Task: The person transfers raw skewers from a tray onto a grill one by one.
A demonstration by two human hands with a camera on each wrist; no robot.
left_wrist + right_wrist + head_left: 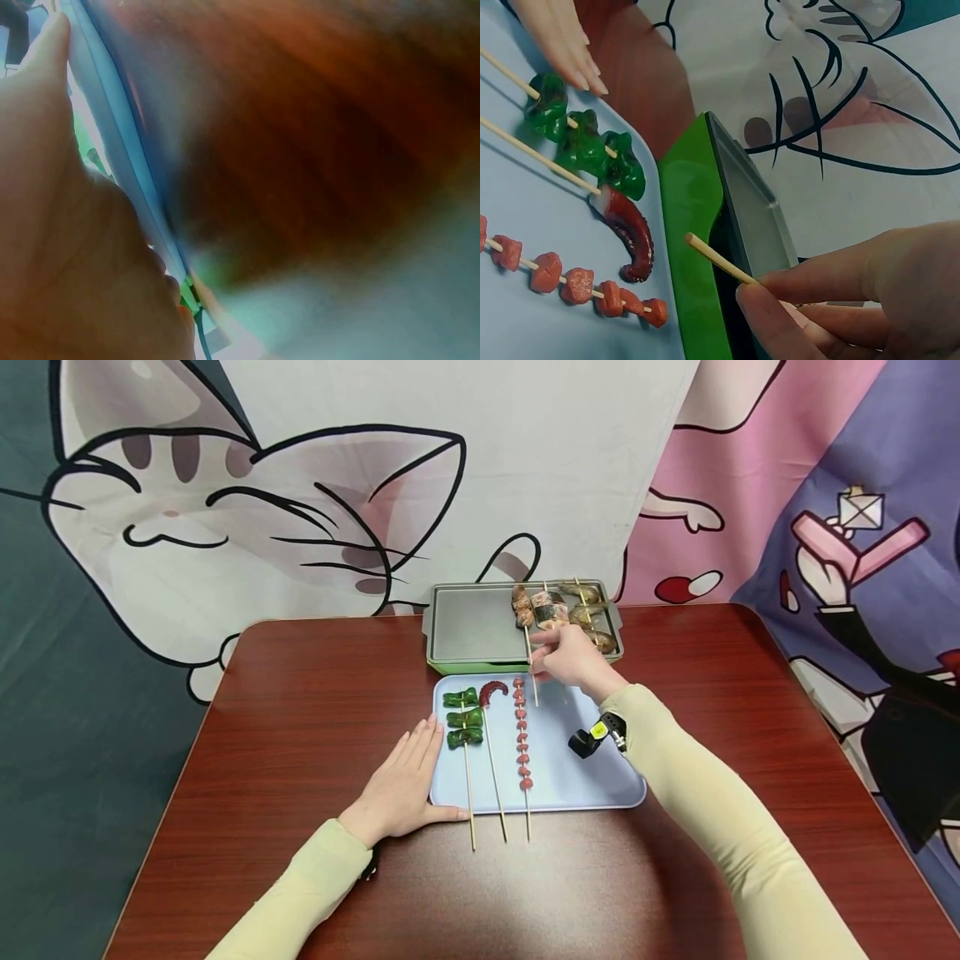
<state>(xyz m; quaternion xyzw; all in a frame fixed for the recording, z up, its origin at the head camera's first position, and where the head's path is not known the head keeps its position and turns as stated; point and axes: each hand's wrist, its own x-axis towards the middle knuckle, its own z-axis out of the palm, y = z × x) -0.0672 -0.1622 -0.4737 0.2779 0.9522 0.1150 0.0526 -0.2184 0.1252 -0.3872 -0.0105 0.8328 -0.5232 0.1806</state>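
My right hand [572, 656] pinches the wooden stick of a meat skewer [522, 607] between thumb and fingertips. Its browned chunks lie over the grey grill pan [472, 622], while the bare stick end points back above the blue tray [577, 785]. In the right wrist view the stick's blunt end [705, 250] juts out past the fingertips. With fingers straight, my left hand [401, 781] rests along the tray's left edge, its thumb at the near corner. Three skewers lie on the tray: green peppers [465, 718], a red octopus tentacle [491, 691] and small pink meat pieces [522, 735].
Beside the held skewer, a fish-chunk skewer [550, 608] and a skewer of dark brownish pieces [585, 614] lie on the pan's right side. The pan has a green base [694, 247] and stands at the back of the brown table [315, 718]. Printed cloth [570, 452] hangs behind.
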